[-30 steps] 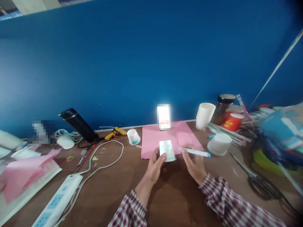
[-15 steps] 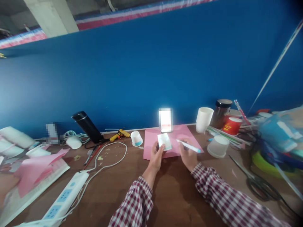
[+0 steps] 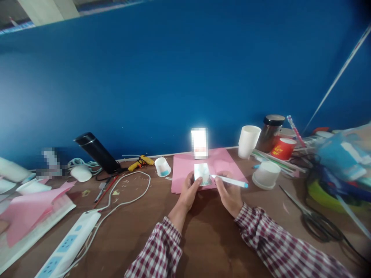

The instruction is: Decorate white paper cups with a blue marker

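Note:
Pinched in my left hand (image 3: 189,191) is a small pale card (image 3: 202,173) with faint blue-green colouring on it. My right hand (image 3: 230,195) grips a white marker (image 3: 233,181) with a light blue end; its tip points left, at the card's right edge. Whether the tip touches the card I cannot tell. Both hands are over the near edge of pink paper sheets (image 3: 181,173) on the brown table. Behind the card a bright, blurred-out upright screen (image 3: 199,143) stands on the paper.
White paper cups (image 3: 249,142), a red cup (image 3: 283,149), a dark jar (image 3: 271,133) and scissors (image 3: 313,216) are on the right. On the left lie a power strip (image 3: 68,241), a yellow glue gun (image 3: 140,163) and a black bottle (image 3: 97,152). A blue partition (image 3: 162,77) rises behind.
My right hand has brought the marker left, from beside the card to its right edge. The left hand still holds the card. The view has tilted slightly down and turned right.

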The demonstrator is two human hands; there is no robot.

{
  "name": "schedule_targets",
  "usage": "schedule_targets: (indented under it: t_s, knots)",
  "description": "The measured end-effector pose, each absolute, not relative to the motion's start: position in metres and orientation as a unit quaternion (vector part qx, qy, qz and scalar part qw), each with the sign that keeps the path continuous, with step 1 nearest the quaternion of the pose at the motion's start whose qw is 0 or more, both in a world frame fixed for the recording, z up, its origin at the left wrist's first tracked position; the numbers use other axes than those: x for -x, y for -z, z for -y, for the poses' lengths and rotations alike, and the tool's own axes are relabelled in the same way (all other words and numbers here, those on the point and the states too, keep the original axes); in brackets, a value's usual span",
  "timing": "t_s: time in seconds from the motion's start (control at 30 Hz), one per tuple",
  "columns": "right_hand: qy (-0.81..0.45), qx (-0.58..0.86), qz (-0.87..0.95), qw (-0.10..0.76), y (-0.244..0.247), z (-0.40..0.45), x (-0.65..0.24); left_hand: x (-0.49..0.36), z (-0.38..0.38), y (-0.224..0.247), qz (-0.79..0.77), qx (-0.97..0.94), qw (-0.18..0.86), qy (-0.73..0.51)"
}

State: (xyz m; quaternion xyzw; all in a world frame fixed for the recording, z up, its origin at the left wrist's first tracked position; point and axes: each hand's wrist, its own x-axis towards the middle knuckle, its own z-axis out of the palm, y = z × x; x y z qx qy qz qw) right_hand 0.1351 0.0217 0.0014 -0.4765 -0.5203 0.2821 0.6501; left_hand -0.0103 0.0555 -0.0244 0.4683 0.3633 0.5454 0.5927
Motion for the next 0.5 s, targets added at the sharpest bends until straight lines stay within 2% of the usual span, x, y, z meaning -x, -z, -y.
schedule_targets:
  t_s: [0.5]
  knots:
    - [-0.270, 0.503, 0.495, 0.655, 0.0008, -0.0270, -0.1425, 0.0108, -0.0547, 0.0218, -0.371, -0.494, 0.576, -0.535]
